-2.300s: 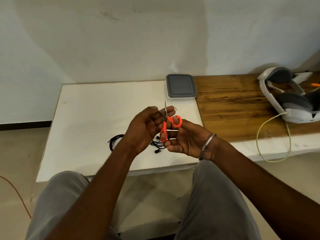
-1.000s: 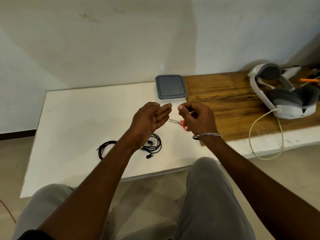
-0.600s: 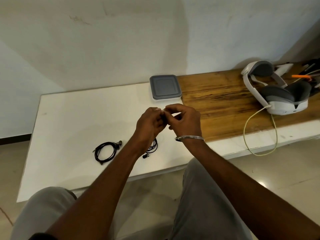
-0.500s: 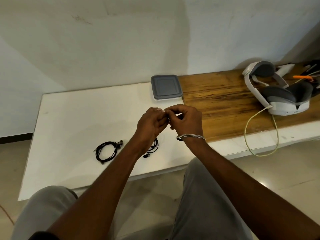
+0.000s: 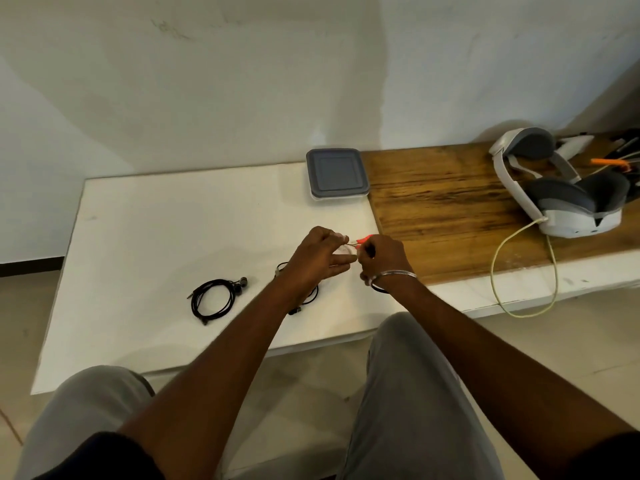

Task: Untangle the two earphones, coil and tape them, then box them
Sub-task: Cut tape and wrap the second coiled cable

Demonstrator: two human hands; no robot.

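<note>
The two hands were held together over the white table [image 5: 145, 237], fingertips meeting just above its surface. The left hand [image 5: 320, 259] pinched a small pale strip [image 5: 345, 249] between thumb and forefinger, its other fingers reaching out toward the right. The right hand [image 5: 381, 258], with a metal bangle [image 5: 396, 273] on its wrist, had its fingers curled in toward that same strip. Its back faced the camera, so whether it actually gripped the strip could not be told. Just past the knuckles an orange scissors handle [image 5: 363, 240] peeked out; the rest of the tool was hidden. One earphone [image 5: 214, 297] lay coiled in a neat black loop on the table well to the left of the hands, its buds at the upper right of the loop. The second earphone [image 5: 313, 294] lay directly beneath the left hand and wrist, so only parts of its black cord showed on either side of the forearm. The box with a grey lid [image 5: 336, 174] sat closed at the table's far edge, beyond the hands and apart from them. To the right lay a wooden board [image 5: 433, 202], with a white and grey headset [image 5: 557, 192] at its far end and a pale cable [image 5: 498, 265] drooping over the front edge.
</note>
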